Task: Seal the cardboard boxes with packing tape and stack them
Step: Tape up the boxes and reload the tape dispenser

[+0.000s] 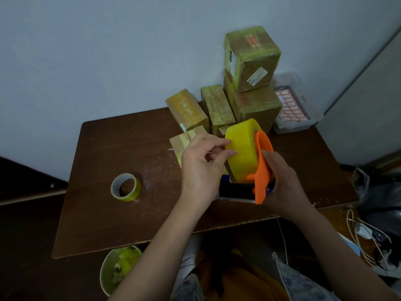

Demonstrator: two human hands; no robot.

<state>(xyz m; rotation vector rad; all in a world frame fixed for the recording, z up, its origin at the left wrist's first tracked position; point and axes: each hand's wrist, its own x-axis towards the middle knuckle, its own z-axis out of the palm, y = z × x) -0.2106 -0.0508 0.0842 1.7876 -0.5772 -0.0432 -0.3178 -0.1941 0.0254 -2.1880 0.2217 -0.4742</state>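
Over a scratched dark brown wooden table [121, 148], the right hand [284, 183] gripped an orange plastic tape dispenser [261, 168] loaded with a fat yellow roll of packing tape [242, 148]. The left hand [201, 168] pinched at the roll's face with thumb and forefinger. A small taped cardboard box [182, 142] lay just beyond the left hand; four sealed boxes [251, 92] stood at the far right, two stacked. A loose, smaller tape roll [125, 187] sat near left.
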